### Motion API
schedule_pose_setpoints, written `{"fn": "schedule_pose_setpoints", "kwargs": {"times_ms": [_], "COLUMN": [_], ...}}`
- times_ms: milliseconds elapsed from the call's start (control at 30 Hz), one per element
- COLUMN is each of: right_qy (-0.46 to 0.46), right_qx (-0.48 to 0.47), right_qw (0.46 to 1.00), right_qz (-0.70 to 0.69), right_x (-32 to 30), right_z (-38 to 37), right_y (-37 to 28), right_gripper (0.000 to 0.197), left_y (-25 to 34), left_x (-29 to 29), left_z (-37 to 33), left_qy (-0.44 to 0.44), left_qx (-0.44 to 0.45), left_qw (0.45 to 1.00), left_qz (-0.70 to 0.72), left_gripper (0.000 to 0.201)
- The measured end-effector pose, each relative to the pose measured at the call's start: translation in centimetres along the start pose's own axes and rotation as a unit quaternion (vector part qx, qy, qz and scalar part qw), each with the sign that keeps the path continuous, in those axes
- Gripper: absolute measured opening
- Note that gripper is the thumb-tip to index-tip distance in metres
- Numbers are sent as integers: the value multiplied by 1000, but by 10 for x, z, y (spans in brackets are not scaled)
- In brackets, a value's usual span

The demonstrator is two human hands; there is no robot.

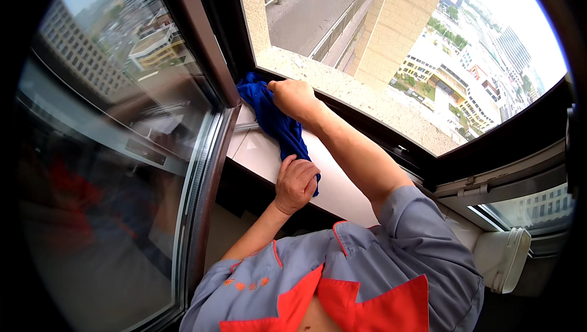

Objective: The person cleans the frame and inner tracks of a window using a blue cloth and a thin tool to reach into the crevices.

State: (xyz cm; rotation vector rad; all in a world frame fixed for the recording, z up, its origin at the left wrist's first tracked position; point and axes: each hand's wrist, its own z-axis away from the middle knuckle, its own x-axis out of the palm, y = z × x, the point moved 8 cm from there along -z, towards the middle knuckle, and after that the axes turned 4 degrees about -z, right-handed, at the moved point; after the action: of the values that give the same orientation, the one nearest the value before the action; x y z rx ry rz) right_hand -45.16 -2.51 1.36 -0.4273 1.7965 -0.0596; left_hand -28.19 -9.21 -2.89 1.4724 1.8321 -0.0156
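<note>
— Where the blue cloth point(276, 121) meets the window corner, how does it look?

— It is a deep, saturated blue, soft and crumpled, drawn out into a long rope-like strip. Its upper end is bunched into folds against the dark window frame point(211, 57), right at the corner; from there it runs down across the white sill point(342, 191) toward the person.

— So it lies on the sill?

— Mostly. The lower end hangs a little past the near edge of the sill, under the left hand point(296, 183). The upper end sits at the far edge of the sill, beside the frame's upright.

— How does the right hand stand?

— The right hand point(295, 98) is closed into a fist over the cloth's upper part, knuckles up, pressing it near the far edge of the sill. Its arm is stretched nearly straight across the sill, bare to the grey short sleeve point(422, 240).

— And the left?

— It is curled shut around the cloth's lower end at the near edge of the sill, fingers wrapped in, back of the hand toward the camera. The forearm comes up from below the sill, elbow bent.

— Anything else by the sill?

— A pale speckled ledge point(367, 96) lies just beyond the frame outside, and a glass pane point(110, 148) stands to the left of the sill.
</note>
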Motion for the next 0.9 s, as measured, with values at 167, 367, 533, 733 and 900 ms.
{"fn": "schedule_pose_setpoints", "kwargs": {"times_ms": [167, 367, 533, 733, 900], "right_qy": [-51, -43, -58, -53, -37], "right_qx": [25, 32, 42, 61, 60], "right_qw": [998, 999, 997, 996, 997], "right_qz": [-14, -3, -13, -36, -38], "right_x": [-12, -6, -3, -51, -59], "right_z": [13, 8, 18, 55, 56], "right_y": [13, 12, 10, 30, 14], "right_gripper": [26, 23, 26, 26, 27], "left_y": [-5, -3, -7, -4, -3], "left_x": [-5, -9, -6, -8, -8], "left_z": [2, 3, 3, 0, 1], "left_qy": [1, 12, 18, 28, 24], "left_qx": [1, 21, 0, 4, 9], "left_qw": [1000, 995, 999, 998, 999], "left_qz": [25, 93, 47, 47, 37], "left_gripper": [10, 9, 8, 9, 10]}}
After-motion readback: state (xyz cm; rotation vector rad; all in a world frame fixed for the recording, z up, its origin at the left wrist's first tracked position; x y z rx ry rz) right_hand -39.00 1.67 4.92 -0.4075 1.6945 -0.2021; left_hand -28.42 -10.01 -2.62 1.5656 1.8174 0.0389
